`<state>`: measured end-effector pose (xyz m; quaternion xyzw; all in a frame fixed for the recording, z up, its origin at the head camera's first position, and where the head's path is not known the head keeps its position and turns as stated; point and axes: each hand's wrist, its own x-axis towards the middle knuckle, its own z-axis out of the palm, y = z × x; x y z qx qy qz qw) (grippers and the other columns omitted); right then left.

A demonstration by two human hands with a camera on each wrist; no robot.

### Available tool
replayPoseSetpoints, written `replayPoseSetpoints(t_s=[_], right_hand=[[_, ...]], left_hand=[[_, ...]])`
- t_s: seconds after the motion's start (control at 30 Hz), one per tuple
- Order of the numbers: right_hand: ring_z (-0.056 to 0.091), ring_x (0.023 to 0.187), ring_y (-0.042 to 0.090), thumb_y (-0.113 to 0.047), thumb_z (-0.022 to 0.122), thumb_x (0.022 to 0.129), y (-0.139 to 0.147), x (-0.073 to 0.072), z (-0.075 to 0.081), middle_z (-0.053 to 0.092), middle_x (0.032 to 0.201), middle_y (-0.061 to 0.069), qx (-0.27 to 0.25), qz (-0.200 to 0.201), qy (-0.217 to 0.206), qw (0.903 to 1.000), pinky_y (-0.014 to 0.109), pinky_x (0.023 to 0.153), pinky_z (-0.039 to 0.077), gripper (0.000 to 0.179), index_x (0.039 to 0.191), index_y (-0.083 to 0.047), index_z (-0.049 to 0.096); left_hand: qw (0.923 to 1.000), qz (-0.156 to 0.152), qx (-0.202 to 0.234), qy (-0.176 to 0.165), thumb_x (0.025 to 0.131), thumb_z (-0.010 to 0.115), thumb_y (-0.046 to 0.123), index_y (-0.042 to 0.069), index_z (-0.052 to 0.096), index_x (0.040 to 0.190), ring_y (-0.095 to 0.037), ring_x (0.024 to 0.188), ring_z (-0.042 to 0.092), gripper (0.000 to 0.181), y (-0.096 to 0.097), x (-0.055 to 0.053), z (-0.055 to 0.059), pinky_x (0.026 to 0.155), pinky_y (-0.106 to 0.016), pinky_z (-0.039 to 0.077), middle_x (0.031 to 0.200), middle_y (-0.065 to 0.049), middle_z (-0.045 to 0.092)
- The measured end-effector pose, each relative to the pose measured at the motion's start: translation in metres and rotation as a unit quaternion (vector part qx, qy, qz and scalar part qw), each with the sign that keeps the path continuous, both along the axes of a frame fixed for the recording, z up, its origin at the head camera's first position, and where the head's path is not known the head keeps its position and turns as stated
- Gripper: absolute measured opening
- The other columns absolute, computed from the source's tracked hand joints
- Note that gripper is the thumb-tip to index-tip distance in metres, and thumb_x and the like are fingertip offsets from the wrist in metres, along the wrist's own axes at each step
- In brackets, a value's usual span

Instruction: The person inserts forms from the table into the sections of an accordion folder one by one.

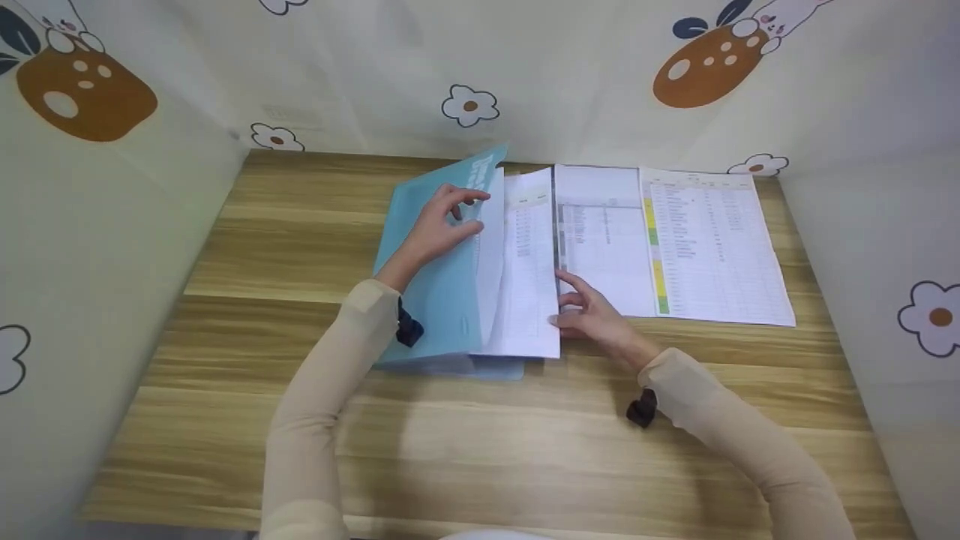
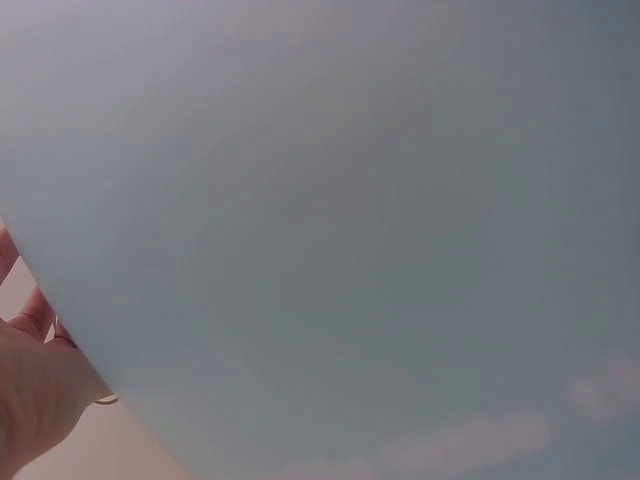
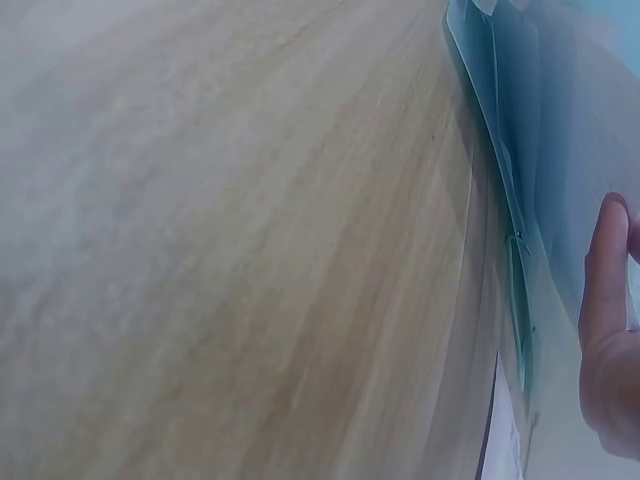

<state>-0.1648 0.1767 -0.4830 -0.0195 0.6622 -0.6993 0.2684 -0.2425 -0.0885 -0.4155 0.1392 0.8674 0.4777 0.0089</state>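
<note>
A light blue folder (image 1: pixel 431 300) lies left of the table's middle, its front cover raised at a slant. My left hand (image 1: pixel 435 232) holds the cover near its free edge, thumb and fingers bent at the rim. In the left wrist view the cover (image 2: pixel 350 240) fills most of the picture, and part of a hand (image 2: pixel 45 385) shows beyond its edge. Printed sheets (image 1: pixel 529 300) stick out of the folder to the right. My right hand (image 1: pixel 596 319) grips their right edge between thumb and fingers. The right wrist view shows that hand (image 3: pixel 610 330) beside a white sheet (image 3: pixel 580 150).
Right of the folder, a printed sheet (image 1: pixel 607 277) and another page (image 1: pixel 724 262) with a yellow and green strip lie flat on the wooden table (image 1: pixel 285 247). Patterned cloth walls (image 1: pixel 375 75) stand along the back and both sides.
</note>
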Motion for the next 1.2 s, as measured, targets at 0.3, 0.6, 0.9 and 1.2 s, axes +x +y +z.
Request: replayPoseSetpoints(t_s=[0.3,0.6,0.9,1.2], right_hand=[[0.059,0.079,0.023,0.006,0.061,0.074,-0.010,-0.004,0.001,0.051,0.095,0.013,-0.001,-0.024,-0.006,0.9997,0.035,0.069,0.048,0.069,0.134,-0.011,0.032],[0.059,0.079,0.021,0.010,0.058,0.074,-0.025,-0.005,-0.001,0.054,0.092,0.012,-0.020,-0.036,0.008,0.9991,0.035,0.070,0.048,0.066,0.133,-0.007,0.034],[0.059,0.078,0.023,0.011,0.058,0.073,-0.039,-0.004,-0.004,0.056,0.089,0.013,-0.045,-0.027,0.008,0.9986,0.036,0.069,0.048,0.065,0.132,-0.006,0.035],[0.057,0.082,0.023,0.009,0.060,0.072,-0.049,-0.001,-0.004,0.056,0.091,0.013,-0.021,-0.024,0.017,0.9993,0.036,0.073,0.047,0.067,0.132,-0.005,0.033]], left_hand=[[1.0000,-0.005,0.000,0.007,0.077,0.060,0.019,0.018,0.059,0.115,-0.017,0.083,0.040,0.038,0.000,-0.001,-0.001,0.070,-0.029,0.036,0.103,-0.002,0.045],[1.0000,-0.006,0.001,0.003,0.078,0.061,0.018,0.020,0.058,0.115,-0.016,0.086,0.040,0.038,0.001,0.000,0.000,0.071,-0.029,0.036,0.105,-0.001,0.045],[1.0000,0.005,-0.004,0.004,0.077,0.061,0.025,0.023,0.057,0.115,-0.013,0.084,0.040,0.038,0.002,0.000,-0.001,0.069,-0.027,0.038,0.104,0.002,0.044],[0.9999,-0.002,0.001,0.012,0.077,0.060,0.018,0.020,0.058,0.114,-0.017,0.083,0.040,0.037,0.003,-0.002,-0.003,0.069,-0.030,0.037,0.103,-0.004,0.045]])
